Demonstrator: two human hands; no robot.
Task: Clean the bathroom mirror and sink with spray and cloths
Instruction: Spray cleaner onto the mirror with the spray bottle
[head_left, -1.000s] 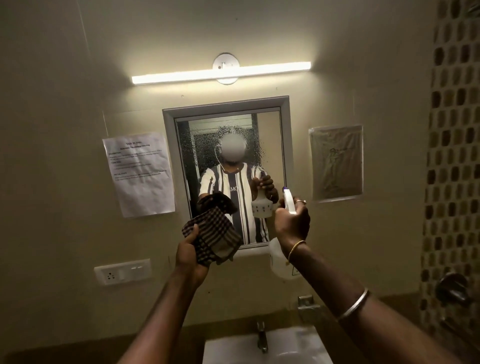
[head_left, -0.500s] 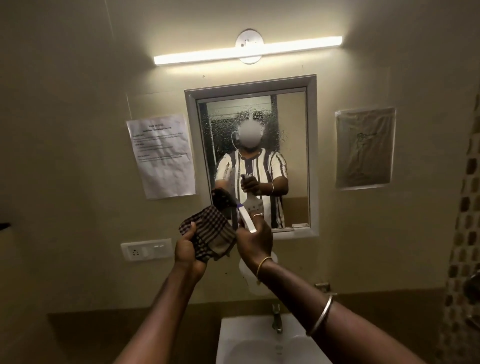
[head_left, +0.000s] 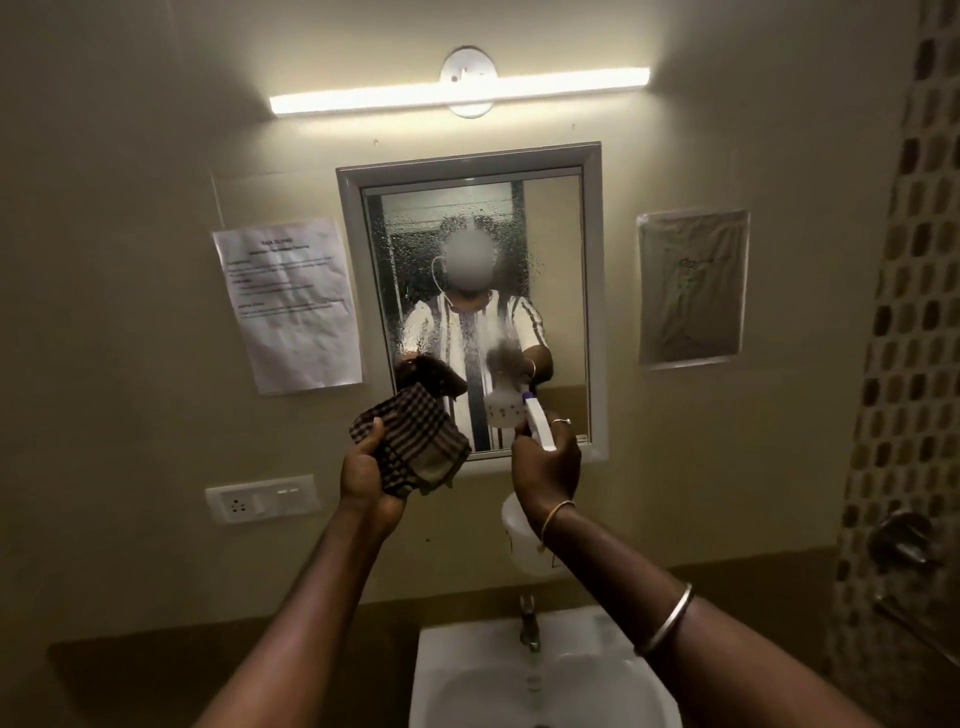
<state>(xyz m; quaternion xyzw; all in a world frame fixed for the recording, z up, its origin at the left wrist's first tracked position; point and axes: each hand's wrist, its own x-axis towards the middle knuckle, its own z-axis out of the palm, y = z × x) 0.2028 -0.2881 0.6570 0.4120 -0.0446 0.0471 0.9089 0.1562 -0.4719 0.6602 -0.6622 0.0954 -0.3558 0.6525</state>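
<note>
Change: hands further apart than half a second ago; wet misting now spread lower on the glass.
Sink: white basin at bottom edge, tap at its back, beneath both forearms.
Left hand: raised, fingers and thumb curled round checked cloth, bunched, in front of mirror's lower left corner.
Right hand: raised beside it, apart from cloth, gripping spray bottle by the neck; nozzle aimed at glass, bottle body hanging below wrist.
Mirror: framed, on wall ahead, beaded with droplets over upper and middle glass.
Wall: printed notice left of mirror, socket plate below it, strip light above.
</note>
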